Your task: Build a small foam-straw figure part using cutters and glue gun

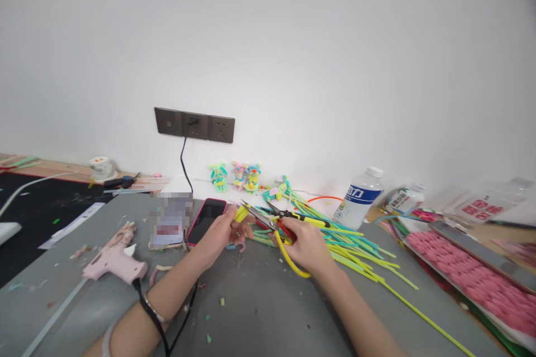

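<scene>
Scissors (263, 218): silver blades, yellow-and-red handles
Bundle (240, 214): bright yellow
Stems (344, 239): yellow, green, teal
Pliers (310, 219): black and yellow handles
Glue gun (114, 263): pale pink — white trigger
Phone (207, 221): black screen, hot-pink edge
Figurines (253, 178): mint, yellow, pink
Bottle (358, 199): white cap, blue label band
Tabletop (259, 318): grey — flecked green, yellow, pink
Sockets (221, 129): dark brown

White painted wall (293, 67) fills the upper half, smooth, dimming toward the far right. Three dark brown socket plates (221, 129) mounted side by side, left of centre; black plug (193, 121) in the middle one, black cable (182, 157) hanging down from it. Worktable pushed up to the wall: grey mat (251, 312) across the middle, black mat (25, 206) at left, wood-grain tabletop (52, 168) showing behind that. Light soft, fairly even.
</scene>
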`<state>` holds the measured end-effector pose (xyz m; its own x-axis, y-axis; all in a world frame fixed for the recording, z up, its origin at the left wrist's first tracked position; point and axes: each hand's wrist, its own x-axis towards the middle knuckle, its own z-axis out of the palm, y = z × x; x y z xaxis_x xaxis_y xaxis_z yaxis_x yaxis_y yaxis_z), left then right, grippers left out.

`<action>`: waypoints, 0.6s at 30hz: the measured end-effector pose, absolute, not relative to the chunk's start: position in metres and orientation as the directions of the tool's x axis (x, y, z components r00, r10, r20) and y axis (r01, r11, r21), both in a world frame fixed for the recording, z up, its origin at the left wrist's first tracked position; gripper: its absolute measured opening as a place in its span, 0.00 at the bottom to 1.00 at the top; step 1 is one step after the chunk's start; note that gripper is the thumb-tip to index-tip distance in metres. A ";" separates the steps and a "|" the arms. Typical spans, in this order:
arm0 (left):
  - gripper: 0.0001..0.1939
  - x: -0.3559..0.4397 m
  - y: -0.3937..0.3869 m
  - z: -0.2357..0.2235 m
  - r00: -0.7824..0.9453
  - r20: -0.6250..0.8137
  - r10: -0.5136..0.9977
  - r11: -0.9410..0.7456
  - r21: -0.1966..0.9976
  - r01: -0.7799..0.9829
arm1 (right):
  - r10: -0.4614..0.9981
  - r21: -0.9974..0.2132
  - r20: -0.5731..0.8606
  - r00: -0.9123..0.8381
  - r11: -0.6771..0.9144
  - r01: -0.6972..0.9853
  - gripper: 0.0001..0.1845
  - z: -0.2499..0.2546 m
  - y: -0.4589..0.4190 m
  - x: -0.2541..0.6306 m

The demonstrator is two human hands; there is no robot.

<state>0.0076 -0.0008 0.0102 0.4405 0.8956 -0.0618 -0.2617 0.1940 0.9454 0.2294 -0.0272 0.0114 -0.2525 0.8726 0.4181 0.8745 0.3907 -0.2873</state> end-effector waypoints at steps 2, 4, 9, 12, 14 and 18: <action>0.32 0.009 -0.004 0.012 0.471 -0.044 0.881 0.211 0.928 -0.308 | 0.861 -0.271 0.436 -0.260 0.401 0.875 0.15 0.010 -0.028 0.227; 0.29 0.009 -0.006 0.015 0.462 -0.017 0.887 0.189 0.925 -0.329 | 0.855 -0.256 0.442 -0.272 0.411 0.875 0.14 0.009 -0.029 0.225; 0.29 0.010 -0.010 0.019 0.475 0.061 0.878 0.116 0.935 -0.335 | 0.866 -0.247 0.394 -0.309 0.423 0.872 0.14 0.006 -0.031 0.221; 0.29 0.011 -0.009 0.016 0.458 0.075 0.886 0.098 0.934 -0.342 | 0.869 -0.246 0.376 -0.320 0.427 0.870 0.14 0.004 -0.030 0.219; 0.29 0.012 -0.008 0.013 0.443 0.082 0.893 0.087 0.933 -0.348 | 0.871 -0.245 0.374 -0.320 0.425 0.871 0.15 0.003 -0.029 0.218; 0.28 0.012 -0.005 0.008 0.430 0.085 0.899 0.081 0.932 -0.353 | 0.876 -0.255 0.363 -0.317 0.421 0.870 0.17 0.002 -0.030 0.217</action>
<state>0.0116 -0.0054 0.0082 0.4305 0.8986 0.0850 -0.3531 0.0810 0.9321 0.2172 -0.0296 0.0019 -0.3172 0.8762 0.3629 0.8705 0.4208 -0.2553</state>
